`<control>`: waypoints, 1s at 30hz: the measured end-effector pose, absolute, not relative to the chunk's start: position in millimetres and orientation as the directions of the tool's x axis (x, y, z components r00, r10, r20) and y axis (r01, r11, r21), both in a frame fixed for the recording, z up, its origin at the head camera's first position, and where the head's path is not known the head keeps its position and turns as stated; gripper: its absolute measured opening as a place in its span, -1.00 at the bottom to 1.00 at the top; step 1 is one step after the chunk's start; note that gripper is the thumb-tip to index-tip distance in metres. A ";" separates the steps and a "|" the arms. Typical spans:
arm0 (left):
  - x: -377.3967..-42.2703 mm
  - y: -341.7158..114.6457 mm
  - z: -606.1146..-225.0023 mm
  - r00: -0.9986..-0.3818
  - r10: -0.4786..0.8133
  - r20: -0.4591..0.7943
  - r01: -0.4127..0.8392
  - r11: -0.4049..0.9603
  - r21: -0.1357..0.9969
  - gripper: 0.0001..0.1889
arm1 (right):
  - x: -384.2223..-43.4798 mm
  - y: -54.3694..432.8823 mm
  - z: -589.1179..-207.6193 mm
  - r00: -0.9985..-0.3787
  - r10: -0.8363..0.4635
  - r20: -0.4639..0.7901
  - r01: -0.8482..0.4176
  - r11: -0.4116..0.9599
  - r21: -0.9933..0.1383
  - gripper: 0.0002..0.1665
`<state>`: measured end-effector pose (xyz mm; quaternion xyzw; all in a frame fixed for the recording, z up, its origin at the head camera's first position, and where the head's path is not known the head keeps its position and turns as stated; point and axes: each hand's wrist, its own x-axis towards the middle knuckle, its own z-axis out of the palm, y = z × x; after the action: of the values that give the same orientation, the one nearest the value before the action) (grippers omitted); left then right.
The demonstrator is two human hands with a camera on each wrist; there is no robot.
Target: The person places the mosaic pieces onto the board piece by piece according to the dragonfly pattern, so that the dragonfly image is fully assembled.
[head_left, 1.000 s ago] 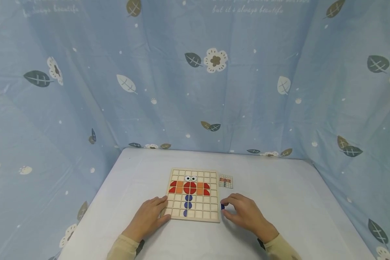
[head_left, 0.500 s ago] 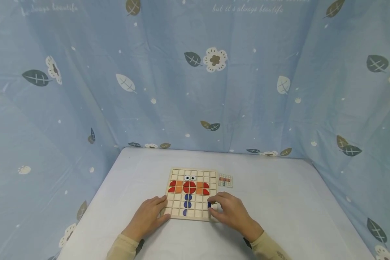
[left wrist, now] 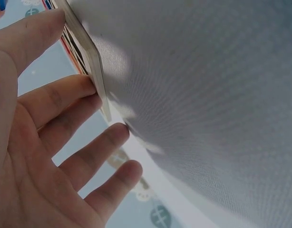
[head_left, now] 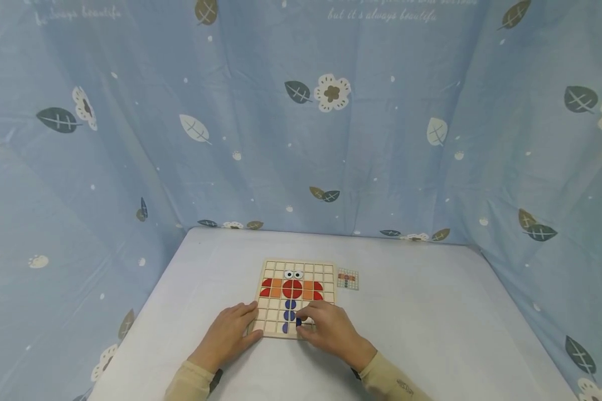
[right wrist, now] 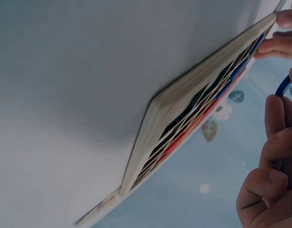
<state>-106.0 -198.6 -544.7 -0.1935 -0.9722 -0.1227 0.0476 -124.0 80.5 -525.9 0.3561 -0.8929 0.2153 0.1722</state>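
A square wooden grid board (head_left: pixel 320 268) lies on the table, carrying red, orange and blue pieces and two round eye pieces. My left hand (head_left: pixel 229 334) rests at its left edge; in the left wrist view the thumb and forefinger touch the side of the board (left wrist: pixel 92 53), fingers nearly straight. My right hand (head_left: pixel 331 329) is over the lower middle of the board and pinches a small blue piece (head_left: pixel 298 322) between thumb and forefinger, just right of a blue half-circle (head_left: pixel 285 328). The right wrist view shows the pinched blue piece (right wrist: pixel 283 87) edge-on, above the board.
A small pattern card (head_left: pixel 348 278) with a similar picture lies to the right of the board. Blue patterned curtain (head_left: pixel 261 150) hangs behind and at both sides of the white table (head_left: pixel 421 301).
My right hand has moved left from beside the board's right edge to over its lower middle, carrying the blue piece. The left hand has stayed at the left edge.
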 end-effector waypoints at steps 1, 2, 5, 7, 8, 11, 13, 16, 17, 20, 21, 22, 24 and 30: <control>-106.0 -198.5 -544.7 -0.921 0.364 0.138 0.386 0.896 0.218 -0.37 | -124.5 78.2 -526.2 -0.692 -0.565 0.450 -0.707 0.656 -0.264 -0.75; -106.1 -198.4 -544.4 -0.922 0.363 0.137 0.385 0.897 0.218 -0.37 | -125.0 76.1 -526.9 -0.696 -0.568 0.440 -0.705 0.657 -0.267 -0.76; -106.3 -198.5 -543.8 -0.923 0.359 0.137 0.382 0.899 0.216 -0.37 | -126.7 71.0 -528.2 -0.719 -0.569 0.401 -0.686 0.676 -0.271 -0.77; -106.6 -198.8 -543.3 -0.923 0.360 0.134 0.381 0.899 0.215 -0.37 | -127.4 68.6 -528.7 -0.730 -0.570 0.378 -0.676 0.683 -0.275 -0.77; -106.7 -199.0 -543.1 -0.924 0.360 0.131 0.381 0.899 0.215 -0.36 | -127.8 67.4 -529.2 -0.733 -0.572 0.367 -0.674 0.684 -0.279 -0.77; -106.9 -199.5 -543.1 -0.924 0.361 0.127 0.381 0.900 0.211 -0.36 | -128.8 64.2 -530.3 -0.737 -0.581 0.345 -0.672 0.685 -0.282 -0.76; -107.1 -199.9 -542.7 -0.923 0.363 0.130 0.383 0.900 0.207 -0.36 | -129.8 61.7 -530.5 -0.740 -0.587 0.329 -0.670 0.684 -0.286 -0.75; -107.1 -200.1 -541.7 -0.919 0.367 0.141 0.390 0.897 0.208 -0.36 | -131.1 57.5 -530.0 -0.750 -0.587 0.304 -0.660 0.695 -0.286 -0.76; -107.1 -200.1 -541.5 -0.918 0.369 0.144 0.392 0.896 0.208 -0.36 | -131.4 56.2 -530.1 -0.755 -0.585 0.296 -0.654 0.700 -0.287 -0.76; -106.9 -200.0 -541.8 -0.917 0.370 0.147 0.395 0.893 0.215 -0.37 | -131.2 53.0 -530.2 -0.766 -0.579 0.279 -0.642 0.712 -0.283 -0.78; -106.7 -199.9 -542.1 -0.917 0.369 0.148 0.395 0.893 0.216 -0.37 | -131.0 52.1 -530.5 -0.768 -0.578 0.276 -0.639 0.715 -0.282 -0.78; -106.8 -199.9 -542.5 -0.917 0.369 0.150 0.394 0.893 0.218 -0.37 | -130.7 51.4 -530.6 -0.770 -0.576 0.275 -0.637 0.717 -0.282 -0.79; -106.8 -199.7 -543.3 -0.914 0.371 0.162 0.400 0.890 0.219 -0.38 | -130.2 50.2 -531.2 -0.776 -0.570 0.270 -0.629 0.727 -0.275 -0.80; -107.3 -198.8 -543.3 -0.909 0.376 0.180 0.410 0.883 0.227 -0.40 | -130.3 47.4 -532.1 -0.810 -0.540 0.228 -0.586 0.754 -0.297 -0.81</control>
<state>-107.3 -198.8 -543.3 -0.2030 -0.9682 -0.1309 0.0657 -130.3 47.4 -532.1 0.3014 -0.9343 0.1795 0.0640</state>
